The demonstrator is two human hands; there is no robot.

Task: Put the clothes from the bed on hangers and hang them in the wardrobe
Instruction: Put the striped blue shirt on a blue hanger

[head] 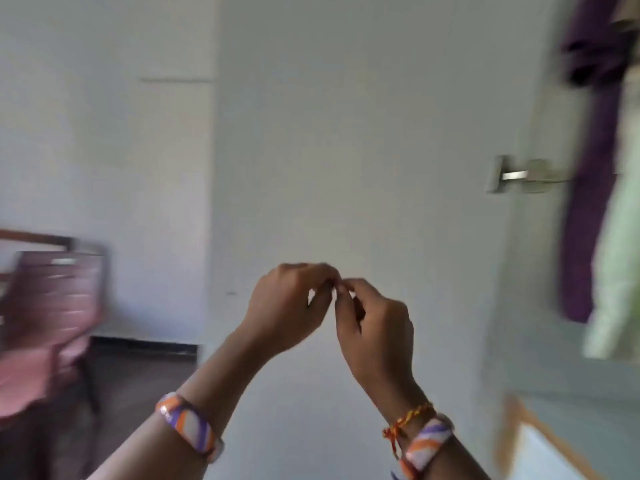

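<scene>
The frame is motion-blurred. My left hand (291,306) and my right hand (374,327) are raised in front of a white wardrobe door (346,150), apart from it. Their curled fingertips meet in the middle of the view. Nothing can be made out between them. At the right edge, inside the wardrobe, hang a purple garment (588,168) and, beside it, a light green garment (620,271). No bed and no hanger shows.
A metal handle (512,174) sits on the door at the right. A pink chair with pink cloth (52,306) stands at the left on a dark floor. A light wooden edge (519,427) shows at lower right.
</scene>
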